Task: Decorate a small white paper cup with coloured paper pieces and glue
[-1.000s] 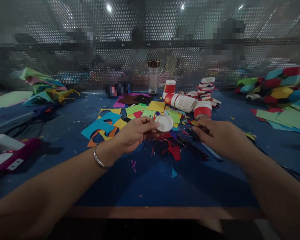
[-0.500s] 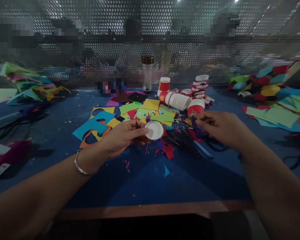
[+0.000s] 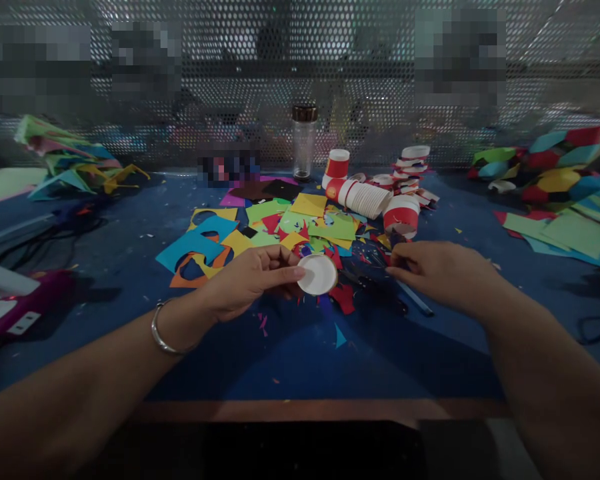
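Note:
Between thumb and fingers, my left hand (image 3: 260, 279) holds a round white disc-like piece (image 3: 318, 275) by its left edge, over the table. My right hand (image 3: 427, 267) is to the right of the disc, its fingers curled together; anything within them is too dark to make out. Dark tools and a blue-grey stick (image 3: 414, 297) lie beside and below its fingertips. Just behind that hand stands a red and white paper cup (image 3: 401, 215). Coloured paper scraps (image 3: 330, 227) are spread behind the disc.
A clear bottle (image 3: 304, 143) stands at the back by a perforated metal screen. Nested cups (image 3: 365, 198) lie right of it. Paper piles (image 3: 70, 160) are at both sides. A purple device (image 3: 35, 303) sits at the left. Cut blue paper (image 3: 190, 243) lies behind my left hand.
The camera view has shifted slightly. My right hand's fingers have left the dark blue-handled object they were at and sit nearer the stick. My left hand still holds the disc.

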